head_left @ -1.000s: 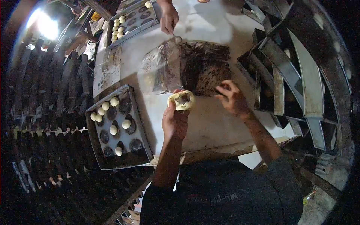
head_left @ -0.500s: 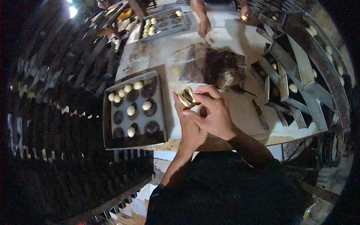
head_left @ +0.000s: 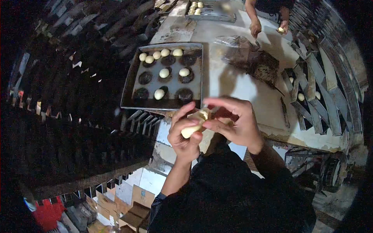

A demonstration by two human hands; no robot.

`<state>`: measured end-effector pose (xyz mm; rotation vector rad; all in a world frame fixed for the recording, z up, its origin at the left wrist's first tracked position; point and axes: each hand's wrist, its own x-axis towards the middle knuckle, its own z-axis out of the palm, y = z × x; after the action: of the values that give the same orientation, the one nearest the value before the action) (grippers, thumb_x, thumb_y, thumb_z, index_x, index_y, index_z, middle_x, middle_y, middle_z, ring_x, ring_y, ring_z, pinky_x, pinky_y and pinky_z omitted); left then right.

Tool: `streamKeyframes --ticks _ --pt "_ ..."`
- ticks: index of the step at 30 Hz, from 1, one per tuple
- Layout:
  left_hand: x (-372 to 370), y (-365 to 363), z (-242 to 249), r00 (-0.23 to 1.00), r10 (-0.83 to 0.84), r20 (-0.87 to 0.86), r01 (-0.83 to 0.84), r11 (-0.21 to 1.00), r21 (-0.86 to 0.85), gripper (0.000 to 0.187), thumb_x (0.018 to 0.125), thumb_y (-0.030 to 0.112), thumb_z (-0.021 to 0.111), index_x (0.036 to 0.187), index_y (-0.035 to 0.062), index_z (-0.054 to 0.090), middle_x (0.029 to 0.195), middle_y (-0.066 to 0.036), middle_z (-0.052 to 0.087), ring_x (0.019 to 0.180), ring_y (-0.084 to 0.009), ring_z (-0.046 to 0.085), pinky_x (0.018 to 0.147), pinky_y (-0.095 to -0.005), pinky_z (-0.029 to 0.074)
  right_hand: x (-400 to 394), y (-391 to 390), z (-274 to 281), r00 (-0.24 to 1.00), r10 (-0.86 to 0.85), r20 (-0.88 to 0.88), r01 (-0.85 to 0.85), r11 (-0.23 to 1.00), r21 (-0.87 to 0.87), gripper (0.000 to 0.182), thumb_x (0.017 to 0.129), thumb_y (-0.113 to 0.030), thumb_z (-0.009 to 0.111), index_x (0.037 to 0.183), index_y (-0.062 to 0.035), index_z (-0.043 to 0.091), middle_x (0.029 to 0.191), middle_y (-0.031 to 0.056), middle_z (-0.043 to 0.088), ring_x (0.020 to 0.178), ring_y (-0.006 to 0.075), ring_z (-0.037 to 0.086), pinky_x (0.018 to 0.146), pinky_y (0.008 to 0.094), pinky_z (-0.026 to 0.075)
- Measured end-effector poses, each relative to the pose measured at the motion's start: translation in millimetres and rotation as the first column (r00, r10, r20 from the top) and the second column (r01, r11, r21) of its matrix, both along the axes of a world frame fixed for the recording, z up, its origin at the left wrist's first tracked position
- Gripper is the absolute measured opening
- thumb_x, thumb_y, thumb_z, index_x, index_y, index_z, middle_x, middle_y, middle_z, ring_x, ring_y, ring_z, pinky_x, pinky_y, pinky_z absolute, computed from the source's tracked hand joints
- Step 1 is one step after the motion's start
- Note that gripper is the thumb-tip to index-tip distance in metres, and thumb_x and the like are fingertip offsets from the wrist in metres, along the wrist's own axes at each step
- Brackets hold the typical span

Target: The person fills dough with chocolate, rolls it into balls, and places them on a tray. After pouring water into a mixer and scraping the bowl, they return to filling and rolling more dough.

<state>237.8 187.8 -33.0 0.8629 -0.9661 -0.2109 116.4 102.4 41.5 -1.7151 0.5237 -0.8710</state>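
Observation:
A pale yellow dough piece [head_left: 189, 131] is held between my two hands, in front of the table's near edge. My left hand [head_left: 185, 138] wraps its fingers and thumb round it from the left. My right hand [head_left: 239, 122] pinches the dough's upper end between thumb and fingers; its fingertips are slightly blurred. Left of the hands a metal tray [head_left: 201, 77] with dark round marks bears several pale dough balls [head_left: 164, 73]. A dark brown mass [head_left: 266, 66] on clear plastic lies on the table beyond my hands.
Metal moulds [head_left: 311, 83], some with dough balls inside, stand at the right of the table [head_left: 243, 93]. Another tray [head_left: 213, 17] with dough balls is at the far edge. Across the table a person's hands [head_left: 255, 28] work, one holding dough. Cardboard boxes [head_left: 142, 196] are below left.
The view has shifted left and down. My hands have come nearer my body, and the dough's dark filling no longer shows. My left fingers now curl round the dough.

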Motion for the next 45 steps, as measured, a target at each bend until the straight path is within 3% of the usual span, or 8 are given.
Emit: streamKeyframes --ticks 2,7,14,19,29,34,42,45 --pt "-1 8 -2 0.969 0.169 0.183 -0.186 0.979 0.078 0.032 0.086 0.032 0.07 0.102 0.0043 0.064 0.118 -0.023 0.059 0.11 -0.031 0.059 0.091 -0.0367 0.047 3 8 -15 0.987 0.097 0.125 -0.128 0.953 0.276 0.034 0.074 -0.012 0.081 0.102 0.0017 0.067 0.091 0.0089 0.066 0.075 0.0113 0.063 0.064 0.0271 0.053" --pt "-3 13 17 0.679 0.353 0.644 -0.562 0.814 0.146 0.052 0.077 0.014 0.074 0.126 0.0063 0.059 0.09 -0.009 0.06 0.085 -0.024 0.049 0.076 -0.0323 0.043 10 20 4 1.0 0.009 0.0 -0.008 0.926 -0.376 0.025 0.074 -0.004 0.076 0.095 0.0033 0.066 0.087 0.0126 0.065 0.074 0.0212 0.065 0.063 0.0311 0.052" --pt "-15 -41 19 0.819 -0.501 -0.28 0.52 0.854 -0.008 0.063 0.082 0.044 0.061 0.125 -0.0012 0.052 0.114 -0.012 0.046 0.104 -0.0218 0.047 0.093 -0.0364 0.038 -22 -36 16 0.998 -0.035 0.054 0.06 0.803 -0.593 0.022 0.072 -0.004 0.078 0.091 0.0007 0.069 0.087 0.01 0.066 0.08 0.0232 0.065 0.066 0.0329 0.052" --pt "-38 -91 41 0.926 -0.355 0.128 0.347 0.934 0.08 0.048 0.096 0.047 0.048 0.086 0.0044 0.067 0.106 -0.015 0.047 0.104 -0.0245 0.049 0.09 -0.0356 0.043 -67 -83 15 0.993 0.121 0.008 -0.121 0.992 0.042 0.037 0.071 -0.007 0.081 0.104 -0.0011 0.066 0.101 0.013 0.064 0.089 0.0175 0.065 0.078 0.0295 0.054" --pt "-61 -162 58 0.988 -0.116 -0.105 0.109 0.992 -0.064 0.085 0.063 0.036 0.089 0.125 -0.0005 0.045 0.109 -0.014 0.046 0.086 -0.018 0.048 0.074 -0.0317 0.048 -55 -137 -8 0.931 0.107 0.35 0.063 0.896 -0.44 0.02 0.075 0.0 0.072 0.095 -0.0024 0.069 0.098 0.0154 0.068 0.087 0.027 0.07 0.076 0.0328 0.057" --pt "16 -163 29 0.95 -0.134 0.283 0.099 0.986 0.134 0.035 0.068 0.027 0.085 0.081 0.0029 0.063 0.078 -0.01 0.065 0.079 -0.0262 0.065 0.07 -0.0312 0.048 -4 -146 -40 0.956 0.294 0.025 -0.272 0.911 -0.311 0.021 0.082 -0.003 0.065 0.102 0.0013 0.065 0.103 0.0186 0.066 0.091 0.0301 0.067 0.081 0.0362 0.053" --pt "110 -79 -94 0.976 -0.217 0.018 0.142 0.697 0.703 0.019 0.071 0.018 0.074 0.075 0.004 0.061 0.072 -0.011 0.064 0.068 -0.025 0.065 0.067 -0.0338 0.05 98 -97 -65 0.973 0.196 -0.119 -0.226 0.726 -0.65 0.035 0.078 -0.005 0.066 0.11 0.0064 0.061 0.119 0.0203 0.058 0.114 0.0329 0.056 0.094 0.0419 0.049" --pt "84 -52 -223 0.969 -0.211 0.128 -0.115 0.072 0.991 0.021 0.079 0.019 0.067 0.09 0.0021 0.061 0.082 -0.014 0.065 0.077 -0.0215 0.065 0.068 -0.0334 0.051 124 -68 -126 0.908 0.305 -0.288 -0.419 0.647 -0.637 0.042 0.081 -0.005 0.068 0.119 0.0039 0.055 0.125 0.0184 0.053 0.117 0.0369 0.053 0.092 0.0449 0.05"
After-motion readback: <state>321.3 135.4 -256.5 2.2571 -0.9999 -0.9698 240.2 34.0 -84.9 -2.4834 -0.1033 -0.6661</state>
